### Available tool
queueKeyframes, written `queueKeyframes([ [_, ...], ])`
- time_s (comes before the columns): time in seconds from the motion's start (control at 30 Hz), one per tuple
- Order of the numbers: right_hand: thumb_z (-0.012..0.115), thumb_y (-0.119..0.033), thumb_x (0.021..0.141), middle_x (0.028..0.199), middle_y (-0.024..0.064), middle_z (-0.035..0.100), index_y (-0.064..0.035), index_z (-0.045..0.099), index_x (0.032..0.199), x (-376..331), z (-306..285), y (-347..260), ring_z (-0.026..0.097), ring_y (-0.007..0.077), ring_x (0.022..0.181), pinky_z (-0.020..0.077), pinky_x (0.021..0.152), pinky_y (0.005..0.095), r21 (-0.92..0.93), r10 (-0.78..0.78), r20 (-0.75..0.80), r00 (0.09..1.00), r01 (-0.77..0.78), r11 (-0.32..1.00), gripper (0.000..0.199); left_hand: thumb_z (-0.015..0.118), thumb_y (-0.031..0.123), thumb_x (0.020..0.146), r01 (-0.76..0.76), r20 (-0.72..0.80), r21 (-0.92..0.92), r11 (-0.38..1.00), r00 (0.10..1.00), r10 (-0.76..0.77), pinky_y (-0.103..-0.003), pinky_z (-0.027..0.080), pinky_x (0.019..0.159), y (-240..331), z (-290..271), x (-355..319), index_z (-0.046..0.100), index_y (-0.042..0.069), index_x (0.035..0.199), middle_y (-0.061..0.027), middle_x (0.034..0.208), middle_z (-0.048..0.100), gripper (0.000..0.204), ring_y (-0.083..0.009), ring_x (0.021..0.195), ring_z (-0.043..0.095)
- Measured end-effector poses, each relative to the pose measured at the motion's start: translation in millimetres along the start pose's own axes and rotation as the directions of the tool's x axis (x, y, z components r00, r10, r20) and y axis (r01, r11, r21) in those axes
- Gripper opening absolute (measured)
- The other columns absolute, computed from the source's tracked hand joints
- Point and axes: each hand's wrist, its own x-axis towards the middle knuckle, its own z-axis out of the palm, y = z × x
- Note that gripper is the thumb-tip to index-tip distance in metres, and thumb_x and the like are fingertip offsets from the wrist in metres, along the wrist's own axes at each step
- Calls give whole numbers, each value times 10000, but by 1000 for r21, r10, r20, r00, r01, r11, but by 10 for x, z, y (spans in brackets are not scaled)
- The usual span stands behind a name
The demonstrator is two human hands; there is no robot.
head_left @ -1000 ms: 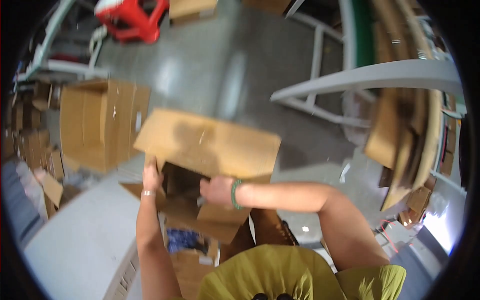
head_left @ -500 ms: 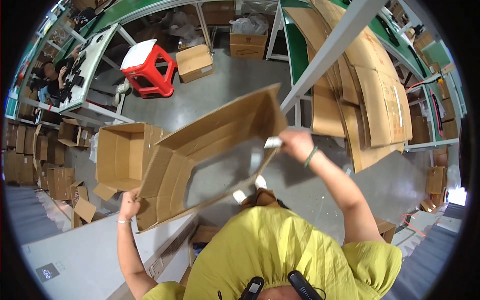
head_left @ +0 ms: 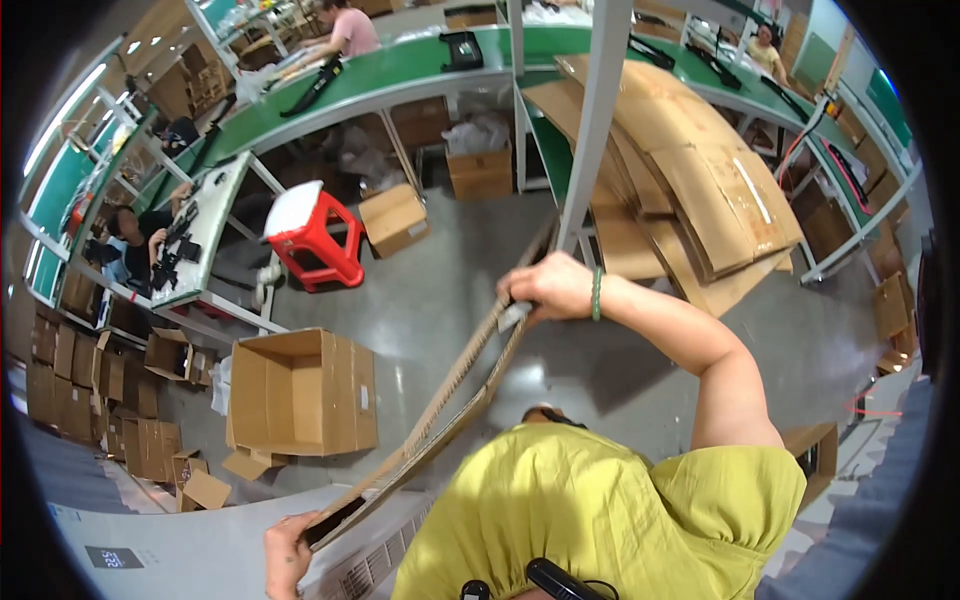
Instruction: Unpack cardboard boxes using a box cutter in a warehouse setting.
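Observation:
A cardboard box (head_left: 472, 403), folded nearly flat, stretches slantwise before me. Its long edges show as two close strips with a narrow gap between them. My left hand (head_left: 288, 550) has its fingers closed on the near left end. Higher up and to the right, my right hand (head_left: 552, 286) grips the other end, with a green bracelet on that wrist. A small pale label or tape piece (head_left: 513, 317) shows on the cardboard just under the right hand. Beyond the left hand stands an open cardboard box (head_left: 350, 395) on the floor.
Flattened cardboard sheets (head_left: 715, 195) lean in a stack at right behind a metal post (head_left: 590, 130). A red stool (head_left: 318, 240) and a closed carton (head_left: 394, 218) stand ahead. A white appliance-like surface (head_left: 190, 540) lies at lower left. People sit at far benches.
The box I hold has gone from spread open to nearly flat. My right hand has moved left, my left hand lower. The view has tilted up, showing more of the far benches.

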Motion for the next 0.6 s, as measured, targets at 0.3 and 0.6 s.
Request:
queueKeyframes([
  [0.3,689,-181,583,635,46,576,-97,492,781,144,-491,-398,571,268,609,429,518,375,-71,172,-30,985,-174,982,292,768,107,532,339,-193,128,932,930,-312,-324,413,502,-474,430,-556,601,18,720,-111,617,597,266,-208,508,534],
  [0.6,696,-93,527,695,15,615,-101,473,828,168,-2165,-789,598,228,618,459,528,312,-142,-197,-328,924,158,977,375,673,-12,638,-122,-749,-553,824,507,-427,-280,441,731,-1789,-83,-1499,483,-33,1026,-95,964,557,433,-162,818,518],
])
